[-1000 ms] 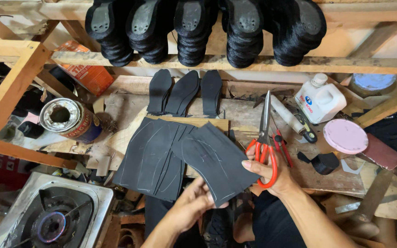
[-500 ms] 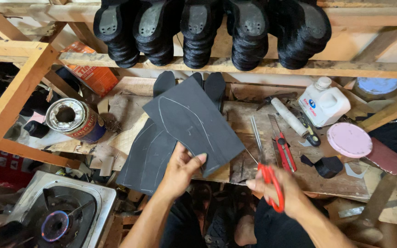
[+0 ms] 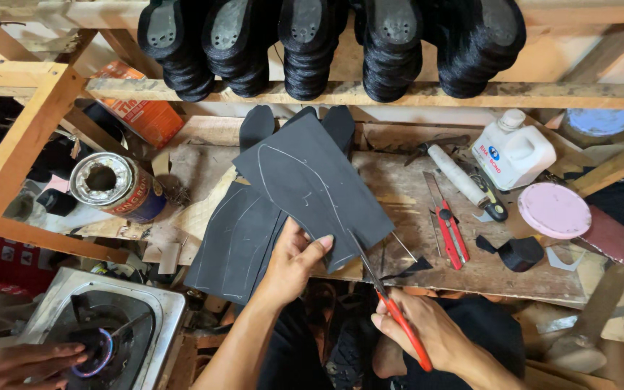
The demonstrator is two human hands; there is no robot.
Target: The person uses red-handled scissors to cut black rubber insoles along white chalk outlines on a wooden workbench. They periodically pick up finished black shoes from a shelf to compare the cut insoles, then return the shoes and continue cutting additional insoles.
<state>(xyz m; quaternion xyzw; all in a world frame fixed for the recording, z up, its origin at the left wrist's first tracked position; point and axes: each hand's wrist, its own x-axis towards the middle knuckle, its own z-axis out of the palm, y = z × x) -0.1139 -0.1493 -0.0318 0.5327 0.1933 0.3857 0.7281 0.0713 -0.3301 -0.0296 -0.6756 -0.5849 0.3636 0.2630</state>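
Two hands work one dark rubber sheet point(image 3: 312, 184) above the wooden workbench point(image 3: 427, 217). The sheet is flat, matte black, roughly four-sided, and carries a pale drawn outline shaped like a shoe sole, its pointed end toward the bench's far side. The left hand point(image 3: 294, 263) pinches the sheet's near edge, thumb on top and fingers beneath, closed firmly on it. The right hand point(image 3: 427, 336) is wrapped around the red handles of the scissors point(image 3: 388, 300), whose blades (only slightly parted) bite into the sheet's near right corner; a thin black offcut point(image 3: 407, 269) lies on the bench just beside the blades. More dark sheets point(image 3: 236, 242) lie stacked on the bench's left part, under the held one. To the right on the bench sit a red utility knife point(image 3: 448, 230), a white jug point(image 3: 513, 152) and a pink lid point(image 3: 554, 209), leaving bare wood between the scissors and the knife.
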